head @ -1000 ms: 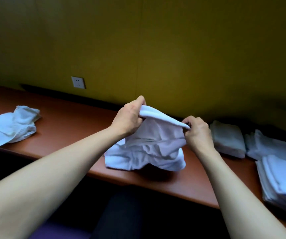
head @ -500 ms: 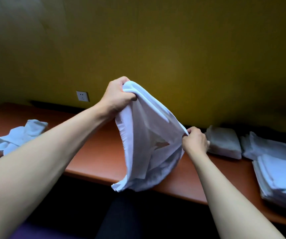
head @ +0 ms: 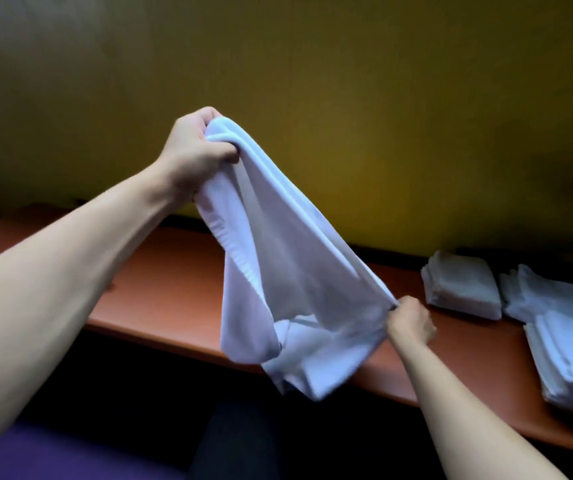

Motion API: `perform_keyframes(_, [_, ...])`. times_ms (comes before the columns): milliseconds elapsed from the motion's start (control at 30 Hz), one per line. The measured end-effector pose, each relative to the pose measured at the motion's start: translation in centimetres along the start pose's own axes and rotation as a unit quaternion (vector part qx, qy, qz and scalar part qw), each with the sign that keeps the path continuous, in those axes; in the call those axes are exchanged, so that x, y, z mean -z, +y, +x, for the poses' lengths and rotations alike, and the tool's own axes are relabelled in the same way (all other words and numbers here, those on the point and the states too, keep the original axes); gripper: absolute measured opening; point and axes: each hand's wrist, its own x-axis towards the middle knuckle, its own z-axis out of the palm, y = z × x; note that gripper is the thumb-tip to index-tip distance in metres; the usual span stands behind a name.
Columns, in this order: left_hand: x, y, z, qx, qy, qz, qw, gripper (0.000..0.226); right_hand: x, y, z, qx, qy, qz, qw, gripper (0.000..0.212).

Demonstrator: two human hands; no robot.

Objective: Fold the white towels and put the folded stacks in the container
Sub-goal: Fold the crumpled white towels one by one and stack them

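Observation:
A white towel [head: 288, 271] hangs stretched in the air between my two hands, above the front edge of the reddish-brown table [head: 167, 289]. My left hand [head: 191, 150] is raised high and grips one bunched end of it. My right hand [head: 411, 320] is low, near the table top, and pinches the opposite edge. The towel's loose lower part droops below the table edge and looks blurred. On the right lie folded white towels: a small stack [head: 461, 289] near the wall, a loose one [head: 548, 296] beside it, and a taller stack [head: 572, 362] at the right edge. No container is in view.
A dark yellow wall [head: 347, 98] rises directly behind the table. Below the table's front edge it is dark, with a purple surface [head: 53, 459] at the lower left.
My left hand has risen further and the towel is pulled out longer between the hands. My right hand has moved lower and to the right. The crumpled towel at the left has left the view.

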Motion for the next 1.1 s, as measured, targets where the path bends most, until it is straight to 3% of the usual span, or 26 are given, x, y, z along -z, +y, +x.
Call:
perform_keyframes(167, [1.8,-1.4,-0.1,-0.007,-0.036,0.106,0.994,0.006,4.2,2.1,3.3,-0.026,0.055,0.036,0.997,0.026])
perform_keyframes(367, [5.0,-5.2,-0.5,-0.036,0.094,0.269,0.958,0.009,7.0,7.3,3.4,-0.048,0.102,-0.019,0.993,0.028])
perform_keyframes(500, [7.1,-7.1,-1.7,-0.057,0.13,0.305,0.942,0.01,8.3,10.0,2.4,-0.036,0.142,0.087,0.985,0.028])
perform_keyframes(667, [8.9,-8.0,-3.8,-0.041,0.223,0.371,0.901,0.014,12.2,8.2,-0.8,-0.006,0.242,0.215,0.946,0.027])
perform_keyframes(800, [10.7,-7.6,-4.8,-0.02,0.309,0.379,0.872,0.02,15.9,6.5,-2.2,0.113,0.336,0.247,0.902,0.031])
perform_keyframes(967, [13.8,-6.6,-4.7,-0.009,0.388,0.339,0.857,0.019,20.5,4.4,-2.8,0.184,0.429,0.266,0.844,0.011])
perform_keyframes(1033, [14.6,-6.4,-4.0,-0.002,0.398,0.33,0.856,0.014,21.9,3.2,-2.5,0.193,0.44,0.266,0.836,0.022])
perform_keyframes(1100, [14.8,-6.8,-3.3,0.007,0.389,0.324,0.862,0.017,22.3,2.0,-2.4,0.188,0.444,0.227,0.846,0.02])
